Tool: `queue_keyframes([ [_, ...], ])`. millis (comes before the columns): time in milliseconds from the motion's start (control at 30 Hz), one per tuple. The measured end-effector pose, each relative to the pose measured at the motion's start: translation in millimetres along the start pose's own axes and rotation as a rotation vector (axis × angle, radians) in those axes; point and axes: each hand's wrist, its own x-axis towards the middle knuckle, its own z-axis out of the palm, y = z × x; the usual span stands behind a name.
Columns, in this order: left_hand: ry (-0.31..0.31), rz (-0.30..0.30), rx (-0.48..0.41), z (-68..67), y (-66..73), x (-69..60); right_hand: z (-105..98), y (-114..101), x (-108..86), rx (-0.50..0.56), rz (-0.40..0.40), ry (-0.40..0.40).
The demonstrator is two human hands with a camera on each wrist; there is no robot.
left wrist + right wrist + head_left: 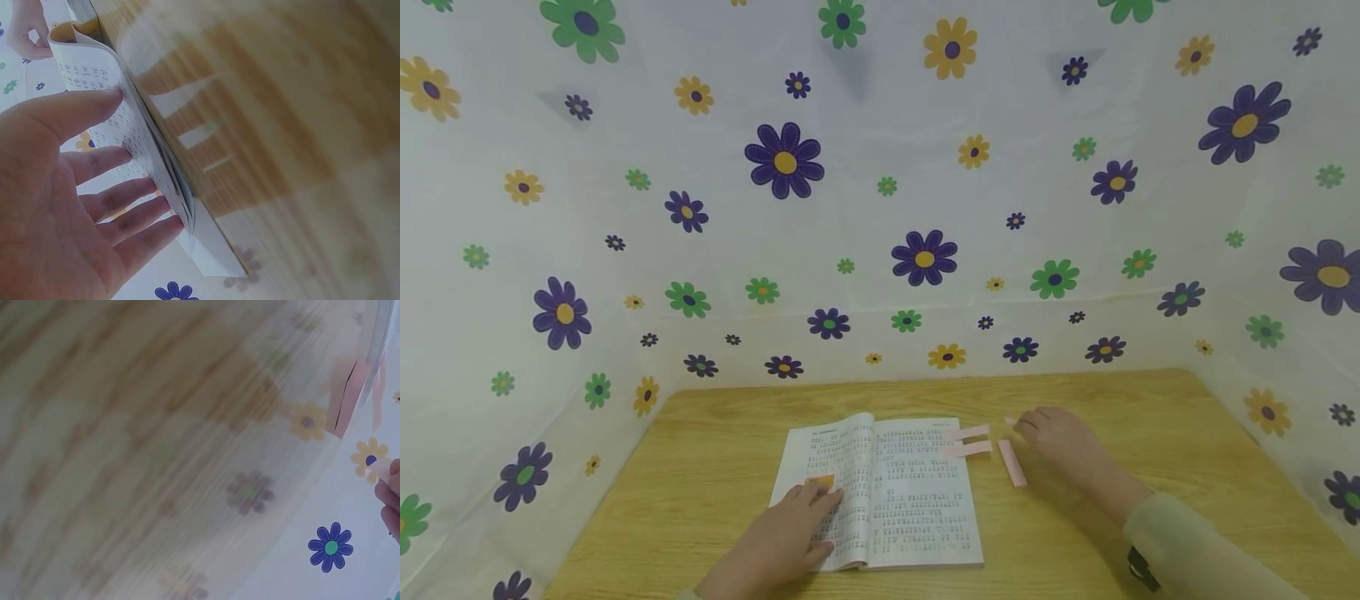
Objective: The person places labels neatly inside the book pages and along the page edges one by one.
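An open book [917, 500] with printed pages lies on the table. My left hand [790, 533] rests on its left page with fingers extended; in the left wrist view the fingertips [147, 184] touch the page. Two pink sticky strips [973, 449] stick out past the right page's edge. A thicker pink strip [1012, 463], which looks like a pad of sticky notes in the right wrist view, lies on the wood beside the book. Just beyond it, my right hand [1063, 442] pinches a small pale pink sticky strip [379, 469] between thumb and fingers, above the table.
The wooden table [700, 467] extends around the book on both sides. A white sheet [865, 225] printed with purple, green and yellow flowers hangs behind the table and along its sides. An orange patch [822, 481] shows on the left page by the left fingertips.
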Motion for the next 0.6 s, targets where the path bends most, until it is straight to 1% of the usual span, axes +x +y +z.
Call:
queue_keyframes([
  [267,-0.010,0.010,0.004,1.1,-0.9,0.4,0.5,-2.2,0.4,0.057,0.021,0.058],
  [433,-0.002,0.016,0.008,1.3,-1.2,0.1,-0.8,-3.7,2.3,0.056,0.024,0.077],
  [600,-0.004,0.027,0.008,1.2,-2.8,0.3,-5.2,-5.7,3.9,0.050,0.038,0.061],
])
